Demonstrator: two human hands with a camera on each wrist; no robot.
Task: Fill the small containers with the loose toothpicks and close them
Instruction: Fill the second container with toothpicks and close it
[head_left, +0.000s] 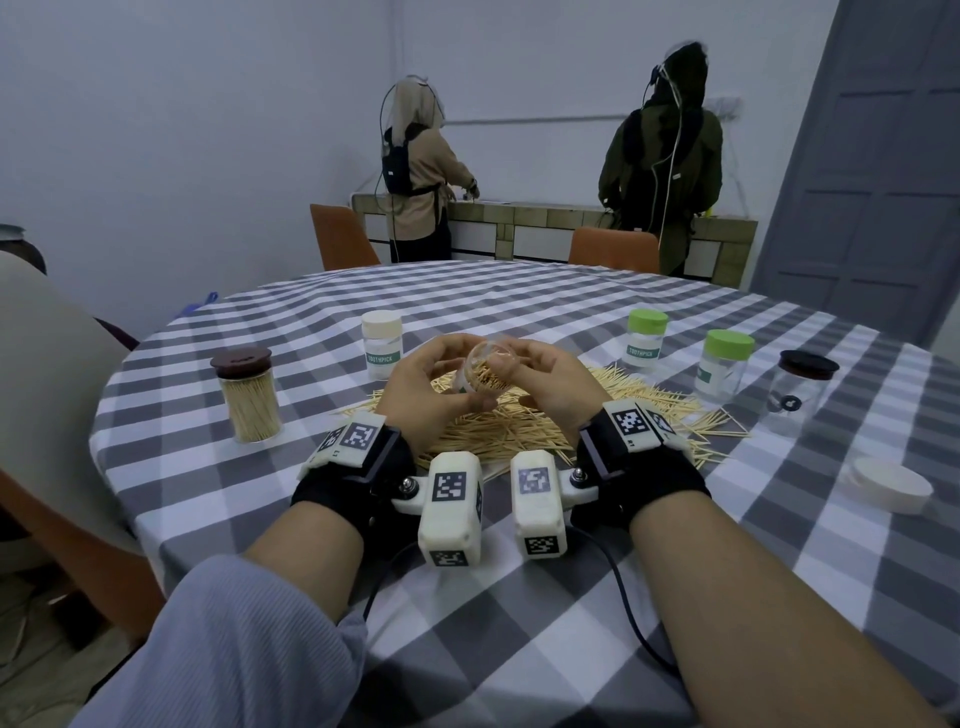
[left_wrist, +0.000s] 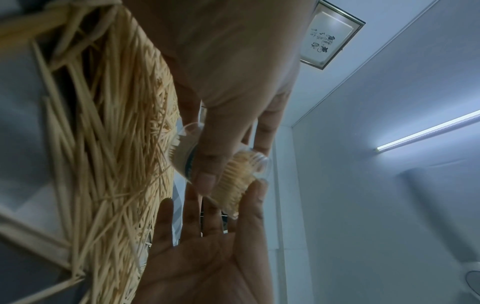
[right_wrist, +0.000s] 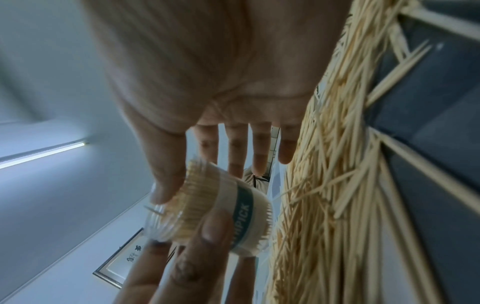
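Left hand (head_left: 423, 387): grips the open jar (head_left: 480, 371) from the side — thumb over the label band, fingers curled behind; held tilted above the pile.
Right hand (head_left: 545, 382): thumb tip on the jar's rim, by the toothpick ends; the other fingers straight and spread, not wrapping anything.
Surface (head_left: 571, 597): round, under a grey-and-white checked cloth.
Loose toothpicks (head_left: 519, 431): wide heap at the centre, directly under both hands, strays fanning to the right.
Full jar (head_left: 248, 395): brown lid on, packed with toothpicks, well left of the heap.
Cream-lidded jar (head_left: 383, 344): closed, behind the left hand.
Green-lidded jars (head_left: 645, 339): two, closed, right of the heap.
Dark-lidded jar (head_left: 800, 392): far right — contents unclear.
Open jar: clear, "TOOTHPICK" label, nearly full, mouth toward the person.
Loose cream lid (head_left: 889, 484): flat on the surface, near right edge.
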